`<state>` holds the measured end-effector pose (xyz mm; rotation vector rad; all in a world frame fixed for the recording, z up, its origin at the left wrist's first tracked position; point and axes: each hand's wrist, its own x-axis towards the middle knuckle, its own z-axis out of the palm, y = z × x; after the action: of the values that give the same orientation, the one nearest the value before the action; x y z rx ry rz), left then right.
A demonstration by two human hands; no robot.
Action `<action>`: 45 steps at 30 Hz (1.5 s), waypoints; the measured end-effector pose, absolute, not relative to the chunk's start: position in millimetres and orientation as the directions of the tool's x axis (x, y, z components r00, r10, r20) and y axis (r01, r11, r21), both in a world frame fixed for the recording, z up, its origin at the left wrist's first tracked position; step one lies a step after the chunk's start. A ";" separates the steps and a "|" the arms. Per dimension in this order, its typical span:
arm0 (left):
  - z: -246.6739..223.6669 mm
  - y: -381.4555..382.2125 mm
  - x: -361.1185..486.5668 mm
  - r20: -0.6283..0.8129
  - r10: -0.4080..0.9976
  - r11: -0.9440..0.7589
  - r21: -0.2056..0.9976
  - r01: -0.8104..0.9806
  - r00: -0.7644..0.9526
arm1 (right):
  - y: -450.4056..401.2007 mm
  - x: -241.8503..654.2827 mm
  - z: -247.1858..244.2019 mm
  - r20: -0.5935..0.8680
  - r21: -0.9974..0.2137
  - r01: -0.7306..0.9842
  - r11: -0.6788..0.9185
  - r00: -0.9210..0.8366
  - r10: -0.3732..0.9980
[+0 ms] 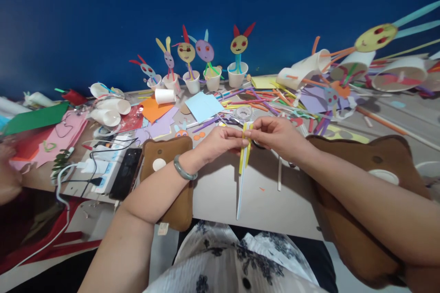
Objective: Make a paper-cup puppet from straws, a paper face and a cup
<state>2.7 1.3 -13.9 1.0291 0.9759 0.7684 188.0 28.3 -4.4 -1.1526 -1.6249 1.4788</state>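
My left hand [225,143] and my right hand [273,135] meet above the table near the centre. Between their pinched fingertips is a bundle of yellow and white sticks [245,158], held upright, with one long pale stick reaching down toward the table's front edge. The upper ends show just above my fingers. Scissors, partly hidden by my hands, lie behind them beside a roll of clear tape [244,113]. A white stick [279,175] lies on the table right of the bundle.
Paper cups with rabbit-faced figures [239,73] line the blue wall. Coloured sticks and paper sheets [203,106] lie in front. Brown pads [172,210] sit under both arms. A power strip [112,169] and a phone [126,173] are at left. Another person's hand [8,174] shows at far left.
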 end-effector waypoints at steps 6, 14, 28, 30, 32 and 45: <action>-15.1 1.0 4.2 -0.251 0.877 0.308 0.948 -0.079 0.409 | 25.8 187.7 0.4 -0.084 -0.983 0.184 -0.007 -0.413 0.907; -15.1 0.7 4.2 -0.179 0.885 0.227 0.972 -0.064 0.430 | 27.1 188.5 -2.7 -0.081 -0.984 0.178 -0.010 -0.393 0.916; -1.9 -3.2 6.1 -0.219 0.871 0.263 0.964 -0.041 0.441 | 24.1 186.7 2.4 -0.047 -0.989 0.147 0.016 -0.413 0.910; -0.8 -3.5 6.5 -0.233 0.865 0.280 0.959 -0.042 0.445 | 23.7 186.5 2.7 -0.049 -0.990 0.141 0.011 -0.415 0.909; -0.6 -3.5 6.4 -0.241 0.859 0.290 0.956 -0.041 0.452 | 23.3 186.5 3.1 -0.047 -0.990 0.141 0.013 -0.414 0.909; -2.7 -2.7 5.5 -0.256 0.840 0.298 0.954 -0.013 0.478 | 22.7 187.1 3.5 -0.068 -0.992 0.122 -0.016 -0.438 0.897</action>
<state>5.5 -2.7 -2.7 1.1307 0.9110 0.6857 187.1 22.7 3.5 -1.0775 -1.6118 1.5179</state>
